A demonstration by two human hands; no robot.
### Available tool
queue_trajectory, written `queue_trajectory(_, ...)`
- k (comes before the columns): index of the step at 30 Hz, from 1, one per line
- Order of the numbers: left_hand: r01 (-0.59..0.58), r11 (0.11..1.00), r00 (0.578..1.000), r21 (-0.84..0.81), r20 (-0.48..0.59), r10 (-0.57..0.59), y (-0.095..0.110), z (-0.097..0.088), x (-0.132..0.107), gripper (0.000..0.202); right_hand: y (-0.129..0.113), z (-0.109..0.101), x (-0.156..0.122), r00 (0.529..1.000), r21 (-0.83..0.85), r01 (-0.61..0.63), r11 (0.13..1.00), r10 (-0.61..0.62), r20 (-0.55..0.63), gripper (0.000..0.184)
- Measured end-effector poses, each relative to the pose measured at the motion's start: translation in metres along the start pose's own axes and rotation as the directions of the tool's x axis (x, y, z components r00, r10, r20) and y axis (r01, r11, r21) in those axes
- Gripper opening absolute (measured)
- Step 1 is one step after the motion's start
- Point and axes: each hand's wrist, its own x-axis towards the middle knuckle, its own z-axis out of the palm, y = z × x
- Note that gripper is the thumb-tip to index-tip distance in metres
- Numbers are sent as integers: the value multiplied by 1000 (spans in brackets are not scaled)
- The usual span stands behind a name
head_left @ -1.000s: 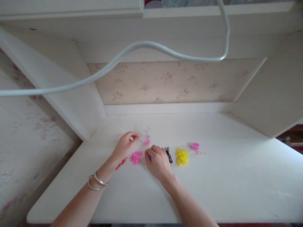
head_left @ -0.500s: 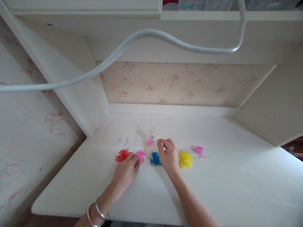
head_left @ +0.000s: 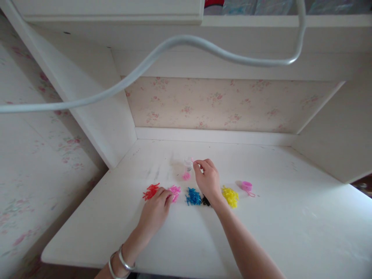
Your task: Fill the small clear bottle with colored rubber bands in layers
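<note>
Since the frame half a second ago, the right hand (head_left: 207, 181) has moved forward to the clear container (head_left: 188, 161), baring some black pieces (head_left: 205, 201). Its fingertips pinch what looks like a small pink piece (head_left: 192, 159) beside the rim. The left hand (head_left: 155, 207) curls at the pink pile (head_left: 175, 192); whether it grips anything, I cannot tell. Some pink bits (head_left: 186, 176) show at the container's near end; pink, red (head_left: 150, 192), blue (head_left: 193, 197), black and yellow pieces (head_left: 230, 197) remain loose on the counter (head_left: 290, 232).

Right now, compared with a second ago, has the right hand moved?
Yes, forward: once level with the yellow pile, the right hand now reaches past it, beside the clear container.
</note>
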Motion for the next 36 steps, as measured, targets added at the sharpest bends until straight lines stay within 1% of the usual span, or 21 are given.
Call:
queue_trajectory(4, 6, 998, 1000, -55, -17, -7, -2, 0, 1, 27, 0, 3, 6, 999, -63, 43, 997, -43, 4, 24)
queue_trajectory(11, -16, 993, 998, -121, -54, 10, -8, 5, 1, 25, 2, 6, 11, 997, -136, 76, 988, -74, 24, 23)
queue_trajectory(17, -22, 990, 998, -136, -63, 13, -9, 7, 2, 23, 1, 6, 12, 995, -162, 97, 982, -94, 30, 23)
queue_trajectory(23, -11, 991, 999, -136, -41, 6, -10, 7, 1, 23, 0, 6, 12, 994, -186, 108, 977, -103, 35, 23)
queue_trajectory(29, -23, 989, 999, -144, -42, 17, -10, 8, 1, 22, 1, 8, 13, 991, -214, 136, 967, -133, 28, 23)
queue_trajectory(36, -21, 989, 999, -149, -47, 14, -10, 8, 1, 22, 2, 8, 14, 991, -224, 136, 965, -132, 31, 23)
